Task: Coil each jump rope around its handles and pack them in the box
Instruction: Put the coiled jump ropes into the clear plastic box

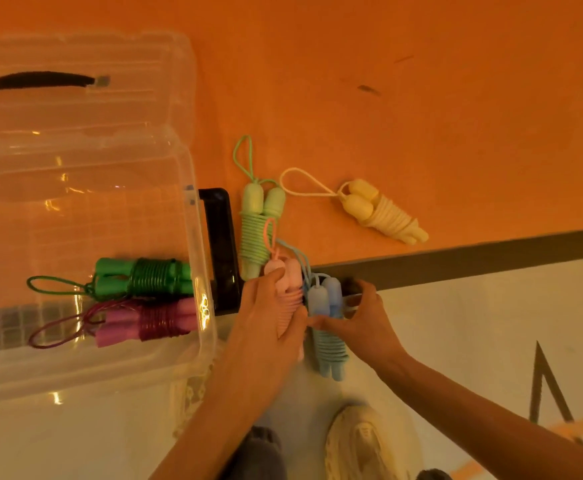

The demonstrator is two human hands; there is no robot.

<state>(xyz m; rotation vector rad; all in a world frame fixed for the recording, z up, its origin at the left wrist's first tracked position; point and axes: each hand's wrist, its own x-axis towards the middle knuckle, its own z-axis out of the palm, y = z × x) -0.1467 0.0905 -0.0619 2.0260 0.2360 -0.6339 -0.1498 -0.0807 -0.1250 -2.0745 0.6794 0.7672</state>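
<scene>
A clear plastic box (200, 258) stands at the left of the orange table (421, 116). Inside it lie a coiled dark green jump rope (144, 279) and a coiled magenta jump rope (144, 322). My left hand (269, 313) grips a coiled pink jump rope (291, 282) at the table's front edge. Beside it my right hand (362, 320) holds a coiled blue jump rope (326, 323) that hangs past the edge. A coiled light green jump rope (257, 230) and a coiled pale yellow jump rope (383, 213) lie on the table.
The box's clear lid (75, 98) with a black handle lies behind the box. A black latch (222, 251) sticks out of the box's right side, next to the light green rope. Below the table's dark front edge (490, 259) I see pale floor and a shoe (362, 441).
</scene>
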